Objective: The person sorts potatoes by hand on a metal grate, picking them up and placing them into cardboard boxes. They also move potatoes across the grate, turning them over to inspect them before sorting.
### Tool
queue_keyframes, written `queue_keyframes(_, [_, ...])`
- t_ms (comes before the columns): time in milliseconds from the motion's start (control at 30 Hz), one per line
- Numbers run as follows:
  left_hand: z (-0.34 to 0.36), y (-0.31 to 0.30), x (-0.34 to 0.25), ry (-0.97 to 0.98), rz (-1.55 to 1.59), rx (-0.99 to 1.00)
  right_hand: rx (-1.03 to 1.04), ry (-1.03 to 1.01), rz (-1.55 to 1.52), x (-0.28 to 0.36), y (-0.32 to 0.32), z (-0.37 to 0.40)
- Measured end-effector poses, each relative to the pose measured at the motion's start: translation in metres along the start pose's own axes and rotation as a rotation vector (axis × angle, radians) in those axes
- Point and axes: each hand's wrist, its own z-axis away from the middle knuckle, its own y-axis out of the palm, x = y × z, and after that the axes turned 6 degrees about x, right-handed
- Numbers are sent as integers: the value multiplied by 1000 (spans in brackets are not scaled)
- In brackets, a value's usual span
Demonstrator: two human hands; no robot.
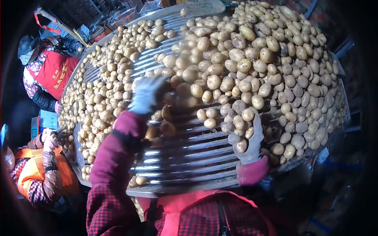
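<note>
Potatoes lie heaped over a slatted metal table. My left hand, in a light grey glove, is at the left of the bare slats, beside the potatoes there; motion blurs its fingers, so what they hold is unclear. My right hand, in a grey glove, is lower right with fingers spread and curved around several potatoes at its left side. Larger potatoes are piled behind and to the right of it.
At the far left, one person in a red apron and another in an orange vest stand by the table's edge. A blue box sits between them. A metal rim runs along the near side.
</note>
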Motion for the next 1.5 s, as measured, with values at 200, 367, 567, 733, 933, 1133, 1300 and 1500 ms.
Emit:
queue_keyframes(200, [-95,42,-54,3,144,254,-30,19,-17,4,8,0])
queue_keyframes(367, [-74,48,-48,-91,-140,355,-131,46,38,5,19,-4])
queue_keyframes(567, [2,19,-33,-258,-228,430,-10,17,69,-2,-3,-4])
queue_keyframes(733, [66,-4,0,-422,-354,323,-89,-8,95,-3,19,-2])
queue_keyframes(933, [130,-30,43,-568,-121,-68,60,-8,54,-9,-7,-3])
queue_keyframes(1133, [180,-80,-4,-927,997,-418,82,26,39,-12,-7,-5])
queue_keyframes(1300, [229,-99,-69,-974,1188,-464,58,69,74,-17,3,-1])
queue_keyframes(1500, [311,-97,-117,-966,1333,-666,276,176,-60,-28,-2,5])
